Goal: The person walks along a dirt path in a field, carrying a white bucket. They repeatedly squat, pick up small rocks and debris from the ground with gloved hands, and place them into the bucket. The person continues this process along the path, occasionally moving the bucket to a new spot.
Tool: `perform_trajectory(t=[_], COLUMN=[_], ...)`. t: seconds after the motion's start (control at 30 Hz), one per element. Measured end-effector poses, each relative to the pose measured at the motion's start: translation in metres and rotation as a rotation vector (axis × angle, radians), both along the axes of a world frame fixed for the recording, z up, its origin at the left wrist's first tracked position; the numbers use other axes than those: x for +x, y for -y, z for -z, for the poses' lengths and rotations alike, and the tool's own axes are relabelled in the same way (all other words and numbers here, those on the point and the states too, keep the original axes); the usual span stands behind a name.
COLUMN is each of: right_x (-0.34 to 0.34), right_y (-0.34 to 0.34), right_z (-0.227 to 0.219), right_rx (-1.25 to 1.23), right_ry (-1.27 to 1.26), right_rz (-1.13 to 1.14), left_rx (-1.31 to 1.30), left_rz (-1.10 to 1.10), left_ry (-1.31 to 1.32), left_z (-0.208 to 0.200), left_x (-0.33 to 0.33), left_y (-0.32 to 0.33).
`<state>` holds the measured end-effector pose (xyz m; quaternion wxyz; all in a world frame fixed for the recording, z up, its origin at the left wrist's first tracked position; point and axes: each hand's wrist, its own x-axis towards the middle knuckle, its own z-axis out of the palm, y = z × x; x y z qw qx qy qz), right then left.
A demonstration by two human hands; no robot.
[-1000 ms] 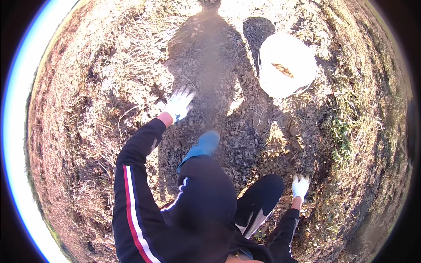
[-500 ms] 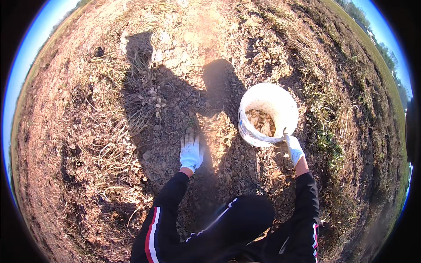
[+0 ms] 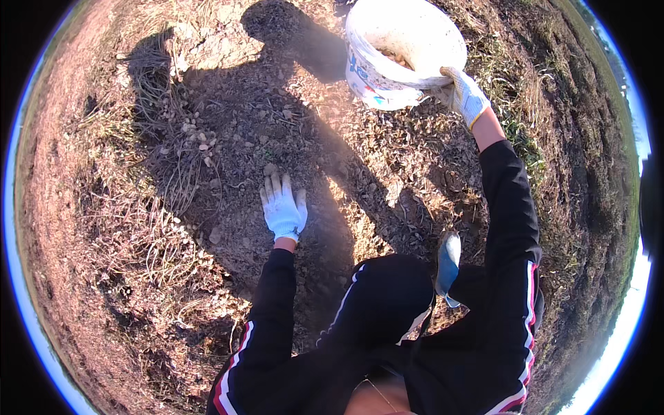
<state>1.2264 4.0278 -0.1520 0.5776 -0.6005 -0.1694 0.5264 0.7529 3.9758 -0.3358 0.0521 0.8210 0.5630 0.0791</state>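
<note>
**White round plastic bucket (image 3: 423,24) gripped at the rim by the white-gloved right hand (image 3: 462,95)**

A wide field of dry brown soil (image 3: 377,162), strewn with withered leaves and straw, is seen on all sides. A broad dark shadow (image 3: 242,104) is cast across its middle. At the lower edge, black clothing is worn, and its long black sleeves (image 3: 272,301) are edged with red and white stripes.

The bucket is placed at the top of the view, right of centre, with its mouth turned toward the camera; whether it is stood on the soil or lifted cannot be told. Its lower right rim is clasped by the right hand, whose fingers are curled over the edge.

The white-gloved left hand (image 3: 283,207) is held well apart from the bucket, palm down over the shaded soil, with fingers straight and slightly spread. Nothing is seen in it, and its palm is hidden.

A blue, tapered shoe (image 3: 448,266) is shown beside the bent knee. Small pale lumps (image 3: 200,142), too small to be identified, are scattered among dry stalks at the left. Small brown pieces (image 3: 395,57) are contained in the bucket, partly hidden by its wall.
</note>
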Motion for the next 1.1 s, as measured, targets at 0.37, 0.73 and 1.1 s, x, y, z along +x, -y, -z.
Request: perform_trajectory(t=[0.37,0.73,1.1], right_x=[0.022,0.022,-0.032], right_y=[-0.136,-0.123,0.109], right_z=[0.093,0.12,0.241], right_rx=[0.07,-0.011,-0.306], right_ry=[0.051,0.041,0.399], right_rz=[-0.065,-0.224,-0.66], left_rx=[-0.011,-0.087,-0.238], left_rz=[0.013,-0.027,-0.004], left_ry=[-0.003,0.016,0.036], left_z=[0.002,-0.015,-0.023], left_x=[0.009,0.012,0.046], left_y=[0.002,-0.023,0.004])
